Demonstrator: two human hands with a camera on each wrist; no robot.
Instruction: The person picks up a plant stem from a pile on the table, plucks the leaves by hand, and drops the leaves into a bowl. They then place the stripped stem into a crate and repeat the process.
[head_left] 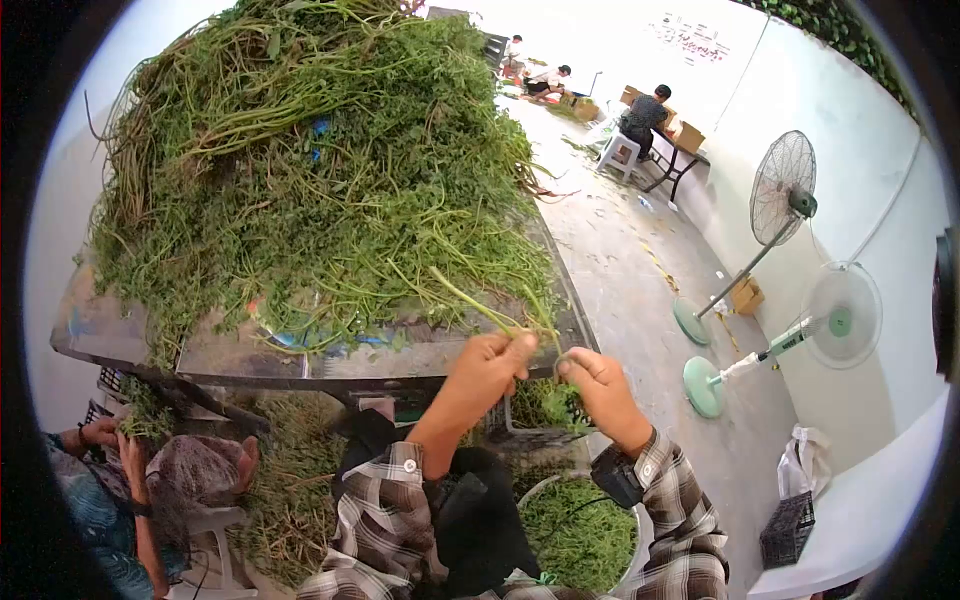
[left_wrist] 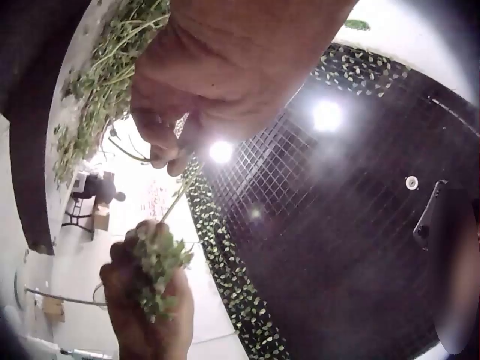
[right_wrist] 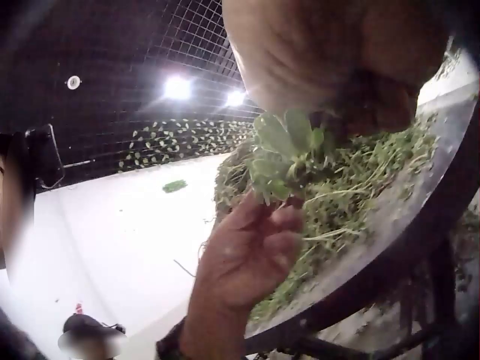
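In the head view my left hand (head_left: 482, 378) and right hand (head_left: 608, 398) are close together at the table's near edge. The left pinches a green plant stem between thumb and fingers; its long bare stalk (head_left: 465, 292) sticks out toward the heap. The right hand grips the leafy end, whose small rounded leaves (right_wrist: 281, 150) show below the right palm in the right wrist view. Between the hands a thin length of stem (left_wrist: 176, 204) runs in the left wrist view. Ahead, a big heap of leafy greens (head_left: 330, 180) covers the table (head_left: 230, 350).
Below my hands stand a black crate (head_left: 520, 440) with greens and a round tub (head_left: 640, 540) of picked leaves. At left another person (head_left: 110, 510) sits handling greens. Two standing fans (head_left: 785, 190) are at right. Loose stems (head_left: 285, 480) lie under the table. People work farther back.
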